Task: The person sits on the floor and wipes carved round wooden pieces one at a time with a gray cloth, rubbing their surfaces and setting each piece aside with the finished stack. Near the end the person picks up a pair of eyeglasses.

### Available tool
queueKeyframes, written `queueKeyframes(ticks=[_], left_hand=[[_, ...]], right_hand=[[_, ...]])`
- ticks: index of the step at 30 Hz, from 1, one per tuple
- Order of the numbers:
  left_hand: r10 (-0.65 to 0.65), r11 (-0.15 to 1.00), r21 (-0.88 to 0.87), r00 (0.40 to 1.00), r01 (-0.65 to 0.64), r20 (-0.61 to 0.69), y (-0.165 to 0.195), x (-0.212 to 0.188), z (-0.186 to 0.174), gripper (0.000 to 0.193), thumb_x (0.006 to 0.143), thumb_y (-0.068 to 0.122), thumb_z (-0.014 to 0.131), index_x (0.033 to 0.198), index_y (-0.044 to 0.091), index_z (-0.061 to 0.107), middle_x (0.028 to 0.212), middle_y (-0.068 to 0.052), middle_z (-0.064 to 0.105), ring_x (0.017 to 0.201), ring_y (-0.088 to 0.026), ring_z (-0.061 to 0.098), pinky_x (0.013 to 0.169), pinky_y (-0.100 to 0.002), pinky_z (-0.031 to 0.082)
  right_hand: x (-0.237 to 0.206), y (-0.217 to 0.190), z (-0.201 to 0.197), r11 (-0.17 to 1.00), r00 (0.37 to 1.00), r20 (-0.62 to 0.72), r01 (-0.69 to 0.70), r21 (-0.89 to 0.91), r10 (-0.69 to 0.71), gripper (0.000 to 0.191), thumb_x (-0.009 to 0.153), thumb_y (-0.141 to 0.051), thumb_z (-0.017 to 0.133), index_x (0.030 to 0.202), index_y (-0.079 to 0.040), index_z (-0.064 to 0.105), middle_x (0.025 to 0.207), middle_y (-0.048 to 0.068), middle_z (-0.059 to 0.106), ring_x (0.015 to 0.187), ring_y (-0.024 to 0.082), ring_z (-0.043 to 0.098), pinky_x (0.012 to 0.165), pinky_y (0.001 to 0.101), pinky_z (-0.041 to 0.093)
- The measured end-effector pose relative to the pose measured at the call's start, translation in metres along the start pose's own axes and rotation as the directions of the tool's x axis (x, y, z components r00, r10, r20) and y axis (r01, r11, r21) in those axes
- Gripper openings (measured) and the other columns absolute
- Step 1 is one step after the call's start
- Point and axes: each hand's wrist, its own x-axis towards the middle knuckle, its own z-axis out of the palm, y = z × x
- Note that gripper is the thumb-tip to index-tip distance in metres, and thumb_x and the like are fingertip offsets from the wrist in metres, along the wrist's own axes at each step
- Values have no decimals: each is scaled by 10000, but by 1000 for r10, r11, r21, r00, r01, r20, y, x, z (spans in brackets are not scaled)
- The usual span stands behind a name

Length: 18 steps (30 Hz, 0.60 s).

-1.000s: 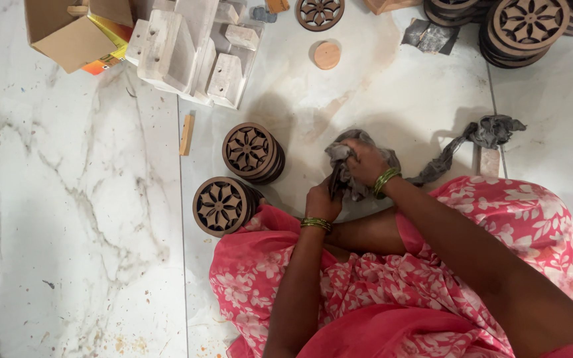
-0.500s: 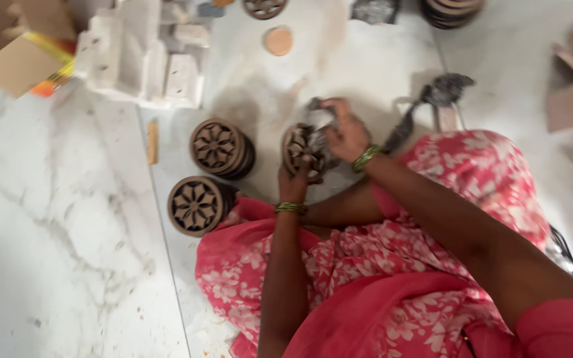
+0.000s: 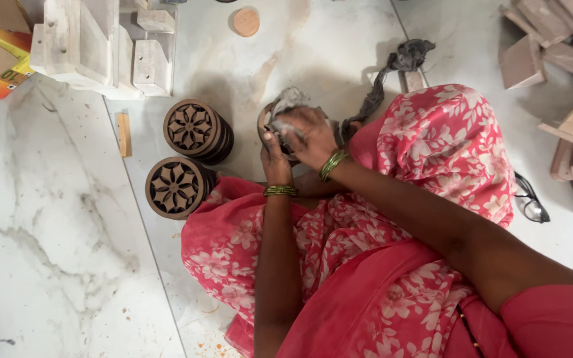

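Left hand point(image 3: 274, 151) grips disc point(image 3: 264, 124); right hand point(image 3: 310, 136) clenches cloth point(image 3: 289, 101), wiping; 2 stacks point(image 3: 193, 129) lie left.

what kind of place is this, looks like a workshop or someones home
Probably a small craft workshop on a marble floor: stacks of round carved wooden discs, pale wooden blocks, and both hands rubbing a disc with a grey cloth.
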Motion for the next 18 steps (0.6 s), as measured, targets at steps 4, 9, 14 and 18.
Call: queueKeyframes(ticks=[4, 9, 14, 18], left_hand=[[-73, 997, -10, 996, 73, -44, 2, 9, 4, 887, 1001, 738, 297, 1597, 82, 339, 1457, -198, 556, 1319, -286, 577, 1088, -400, 503], [-60, 998, -35, 997, 59, -46, 1, 7, 22, 902, 998, 746, 341, 1591, 67, 352, 1517, -185, 498, 1377, -286, 510, 1153, -396, 421], [-65, 995, -78, 997, 62, -39, -2, 6, 24, 904, 998, 748, 366, 1569, 48, 394, 1523, -183, 510, 1386, -285, 517, 1154, -387, 428], [-69, 998, -10, 994, 69, -81, -20, 3, 24, 882, 1016, 716, 377, 1536, 7, 435, 1468, -182, 557, 1343, -271, 549, 1122, -363, 438]], right_hand=[[4, -1, -9, 988, 983, 104, 154, -19, -151, 328, 939, -182, 731, 1264, -168, 698, 1214, 83, 707, 1211, 300, 593, 1113, 500, 393], [11, 7, -27, 960, 971, 43, 240, -145, -236, 365, 863, -230, 789, 1221, -199, 726, 1319, 100, 607, 1319, 385, 504, 1146, 519, 363], [16, 20, -47, 977, 966, 195, 142, 162, -172, 633, 917, -168, 714, 1485, -51, 460, 1472, 245, 465, 1409, 435, 411, 1171, 533, 366], [22, 30, -59, 978, 989, 125, 53, 201, -80, 599, 914, -134, 630, 1432, -3, 360, 1284, 243, 607, 1161, 352, 641, 1001, 459, 546]])
